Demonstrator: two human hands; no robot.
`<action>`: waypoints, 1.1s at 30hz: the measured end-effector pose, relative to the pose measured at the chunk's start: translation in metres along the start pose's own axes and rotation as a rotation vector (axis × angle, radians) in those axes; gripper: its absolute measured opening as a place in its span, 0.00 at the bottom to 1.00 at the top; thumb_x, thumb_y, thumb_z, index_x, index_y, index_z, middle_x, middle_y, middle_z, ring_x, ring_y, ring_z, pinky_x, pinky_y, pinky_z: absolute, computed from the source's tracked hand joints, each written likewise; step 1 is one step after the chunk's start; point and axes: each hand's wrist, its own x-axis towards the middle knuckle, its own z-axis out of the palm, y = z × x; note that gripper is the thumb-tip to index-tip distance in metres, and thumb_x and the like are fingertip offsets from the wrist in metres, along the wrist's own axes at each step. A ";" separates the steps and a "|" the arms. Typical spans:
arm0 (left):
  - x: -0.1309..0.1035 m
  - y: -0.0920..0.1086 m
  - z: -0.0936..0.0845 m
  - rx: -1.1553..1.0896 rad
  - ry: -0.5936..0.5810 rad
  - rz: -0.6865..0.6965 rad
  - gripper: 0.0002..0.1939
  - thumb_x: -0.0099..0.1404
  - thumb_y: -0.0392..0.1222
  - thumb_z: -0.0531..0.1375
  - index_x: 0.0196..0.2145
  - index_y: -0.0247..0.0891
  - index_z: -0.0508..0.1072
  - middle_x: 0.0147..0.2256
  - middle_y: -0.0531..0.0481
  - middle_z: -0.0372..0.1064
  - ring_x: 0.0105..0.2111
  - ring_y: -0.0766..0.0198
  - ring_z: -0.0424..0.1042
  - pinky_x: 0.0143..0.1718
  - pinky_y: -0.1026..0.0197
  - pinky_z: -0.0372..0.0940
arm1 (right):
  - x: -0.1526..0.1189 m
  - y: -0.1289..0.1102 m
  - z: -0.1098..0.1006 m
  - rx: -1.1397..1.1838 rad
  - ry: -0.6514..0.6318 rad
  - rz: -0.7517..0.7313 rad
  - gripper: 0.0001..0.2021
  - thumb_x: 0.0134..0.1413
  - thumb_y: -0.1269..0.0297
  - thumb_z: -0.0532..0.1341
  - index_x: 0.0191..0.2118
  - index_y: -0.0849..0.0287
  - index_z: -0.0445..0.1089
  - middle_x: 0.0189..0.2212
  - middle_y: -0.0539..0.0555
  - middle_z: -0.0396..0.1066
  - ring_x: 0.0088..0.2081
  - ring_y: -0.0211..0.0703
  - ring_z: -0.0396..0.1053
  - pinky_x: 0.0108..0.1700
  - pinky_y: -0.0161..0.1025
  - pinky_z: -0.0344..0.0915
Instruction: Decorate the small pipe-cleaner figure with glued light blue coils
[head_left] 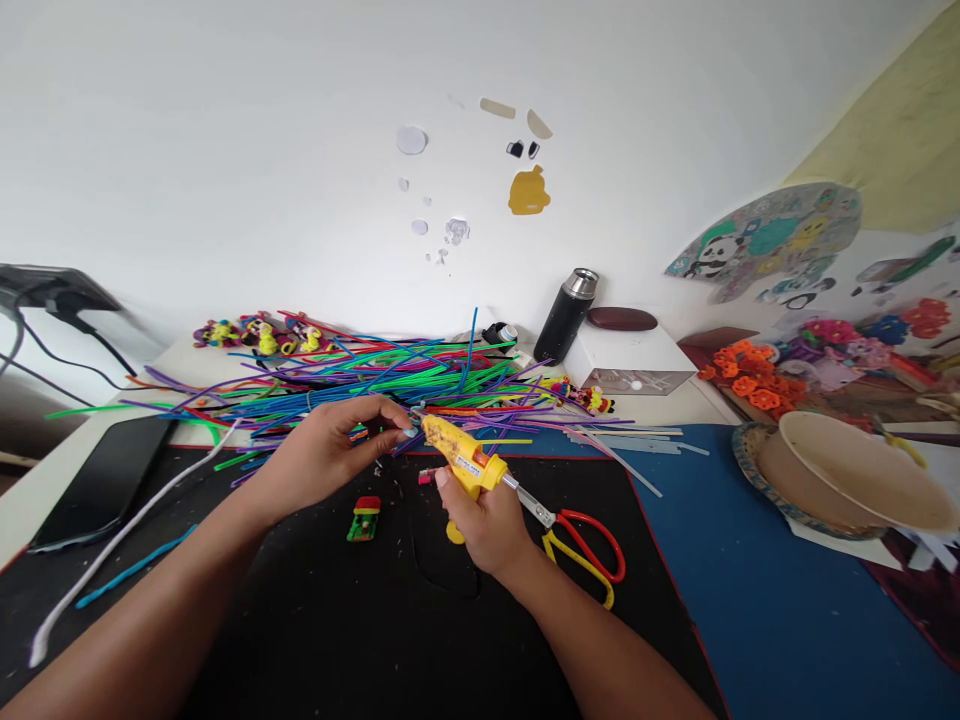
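My right hand (487,520) grips a yellow hot glue gun (459,455) by its handle, with the nozzle pointing up and left. Close to that nozzle, my left hand (352,440) pinches a small bluish piece (410,432) between thumb and fingers; its kind is too small to make out. A small red and green figure piece (364,519) lies on the black mat below my hands. Behind my right hand rest scissors (581,545) with one red and one yellow handle. A pile of colourful pipe cleaners (390,375) spreads out beyond both hands.
A phone (105,480), a white cord (127,550) and a blue twisted pipe cleaner (135,568) lie at left. Behind stand a black flask (566,318) and a white box (630,360). Clear glue sticks (637,443) and a pale bowl (862,470) are at right.
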 end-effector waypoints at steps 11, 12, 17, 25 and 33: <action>0.000 0.000 -0.002 -0.001 0.022 -0.016 0.20 0.72 0.62 0.61 0.41 0.43 0.80 0.40 0.47 0.82 0.41 0.54 0.81 0.44 0.58 0.73 | 0.001 -0.002 -0.001 0.054 0.011 0.031 0.19 0.62 0.52 0.62 0.25 0.55 0.59 0.19 0.45 0.57 0.22 0.36 0.57 0.25 0.34 0.56; 0.000 0.001 -0.002 0.000 0.023 -0.018 0.21 0.72 0.63 0.61 0.41 0.43 0.80 0.40 0.47 0.82 0.40 0.54 0.81 0.44 0.58 0.73 | 0.001 -0.002 -0.001 0.056 0.011 0.029 0.19 0.62 0.52 0.61 0.24 0.55 0.58 0.19 0.46 0.57 0.22 0.35 0.57 0.25 0.34 0.56; 0.000 0.002 -0.002 0.001 0.022 -0.026 0.23 0.71 0.65 0.61 0.40 0.43 0.80 0.40 0.46 0.82 0.40 0.53 0.80 0.43 0.58 0.73 | 0.001 -0.004 -0.002 0.042 0.014 0.025 0.20 0.63 0.51 0.61 0.24 0.55 0.59 0.20 0.46 0.57 0.23 0.36 0.57 0.25 0.34 0.57; 0.000 0.000 -0.002 -0.003 0.020 -0.022 0.22 0.72 0.64 0.61 0.41 0.43 0.80 0.40 0.46 0.82 0.40 0.54 0.80 0.44 0.57 0.74 | 0.000 -0.004 0.000 0.042 0.004 0.039 0.19 0.62 0.51 0.62 0.25 0.55 0.59 0.20 0.45 0.56 0.23 0.36 0.56 0.26 0.35 0.56; 0.001 0.001 -0.003 0.019 0.025 -0.016 0.23 0.72 0.65 0.60 0.40 0.43 0.80 0.40 0.46 0.82 0.40 0.54 0.80 0.43 0.58 0.73 | 0.000 -0.005 -0.001 0.037 -0.016 0.031 0.18 0.62 0.52 0.61 0.26 0.55 0.60 0.20 0.45 0.56 0.23 0.36 0.56 0.26 0.36 0.56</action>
